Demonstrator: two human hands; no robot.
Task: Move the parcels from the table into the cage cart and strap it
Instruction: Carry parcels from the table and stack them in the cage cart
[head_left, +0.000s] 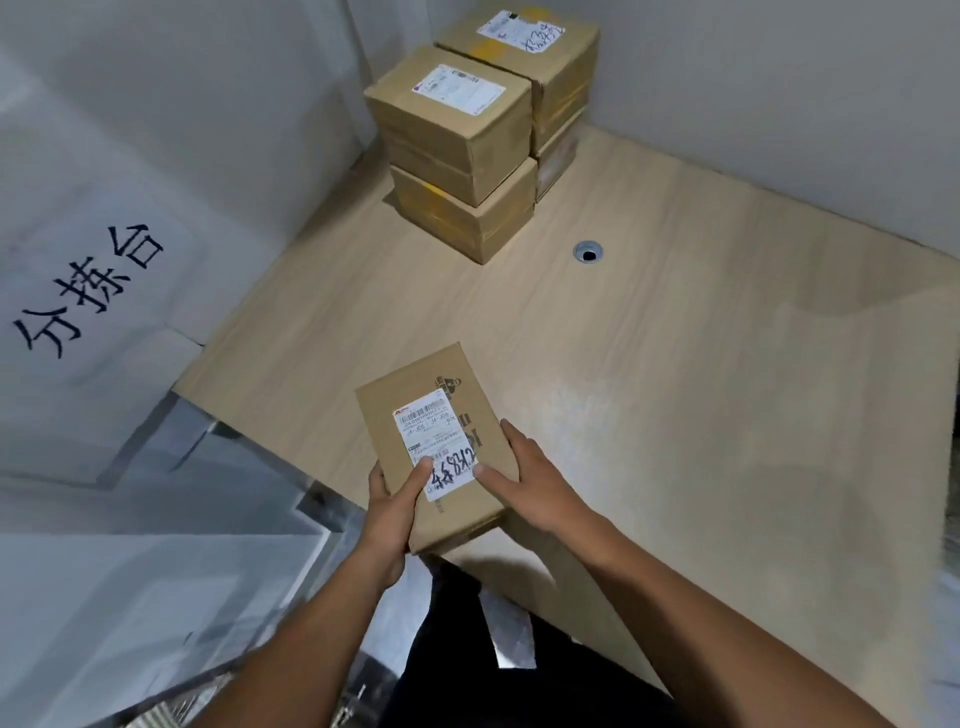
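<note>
Left hand (387, 512) grips the near left corner of a flat brown cardboard parcel with a white label (415, 415), thumb on top. Right hand (530, 488) holds its right edge, over the pale wooden table's (675, 364) near edge. Both hands grip one end, so the far end may dip and slip.

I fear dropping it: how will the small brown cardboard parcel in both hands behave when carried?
The small brown cardboard parcel looks stiff: its edges are straight between the left hand and right hand. Probably light, as they hold only its near end. Flat, so unlikely to roll.
</note>
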